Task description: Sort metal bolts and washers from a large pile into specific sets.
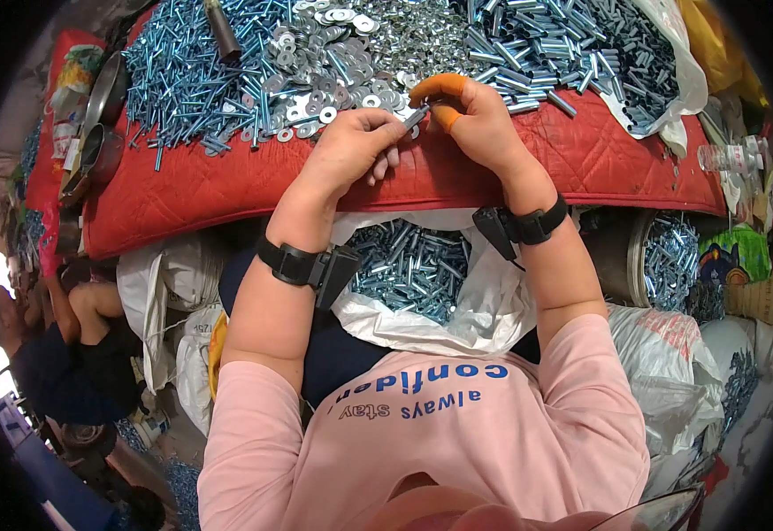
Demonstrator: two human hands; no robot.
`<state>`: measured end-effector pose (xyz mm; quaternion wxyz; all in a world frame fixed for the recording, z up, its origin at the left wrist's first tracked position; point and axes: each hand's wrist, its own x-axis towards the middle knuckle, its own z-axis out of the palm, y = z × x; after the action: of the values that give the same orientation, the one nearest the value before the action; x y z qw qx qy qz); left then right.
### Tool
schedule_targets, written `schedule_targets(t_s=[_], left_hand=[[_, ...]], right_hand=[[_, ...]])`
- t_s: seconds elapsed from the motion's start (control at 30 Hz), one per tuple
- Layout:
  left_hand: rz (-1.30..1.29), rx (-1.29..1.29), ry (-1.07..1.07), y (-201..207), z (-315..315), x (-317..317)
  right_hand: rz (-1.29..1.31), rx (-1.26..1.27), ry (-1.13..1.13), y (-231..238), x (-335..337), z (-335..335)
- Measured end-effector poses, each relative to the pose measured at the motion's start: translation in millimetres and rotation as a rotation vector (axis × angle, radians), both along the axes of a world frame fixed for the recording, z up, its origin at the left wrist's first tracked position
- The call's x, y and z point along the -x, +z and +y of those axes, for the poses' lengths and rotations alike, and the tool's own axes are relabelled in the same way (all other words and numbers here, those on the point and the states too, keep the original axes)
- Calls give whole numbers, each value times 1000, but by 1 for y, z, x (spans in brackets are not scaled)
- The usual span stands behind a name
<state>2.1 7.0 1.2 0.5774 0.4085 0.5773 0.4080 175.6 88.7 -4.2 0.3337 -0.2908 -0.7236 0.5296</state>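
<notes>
My left hand [360, 146] pinches a grey metal sleeve [417, 116] between thumb and forefinger, over the near edge of the red quilted cover. Just right of it, my right hand [479, 124] curls its thumb and forefinger, both in orange finger covers, around the sleeve's far end; whatever small part they pinch is hidden. Beyond my hands lie a heap of flat washers [320, 84], smaller shiny ring-like parts [417, 40], and loose sleeves [537, 44]. Long bluish bolts [196, 75] are piled to the left.
Below the red cover [227, 181], an open white sack [493, 296] holds many metal pieces in front of me. A dark rod [222, 31] lies on the bolts. Metal pans [99, 159] stand left, a tub of parts [641, 257] right. Another person [59, 345] sits far left.
</notes>
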Motion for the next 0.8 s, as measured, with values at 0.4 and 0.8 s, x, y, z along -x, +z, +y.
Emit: schedule_targets(t_s=[0.4, 0.8], left_hand=[[-83, 9, -92, -7, 3, 3], [-62, 45, -126, -5, 4, 4]], right_hand=[[-170, -395, -117, 8, -12, -2], [-198, -208, 4, 8, -18, 9]])
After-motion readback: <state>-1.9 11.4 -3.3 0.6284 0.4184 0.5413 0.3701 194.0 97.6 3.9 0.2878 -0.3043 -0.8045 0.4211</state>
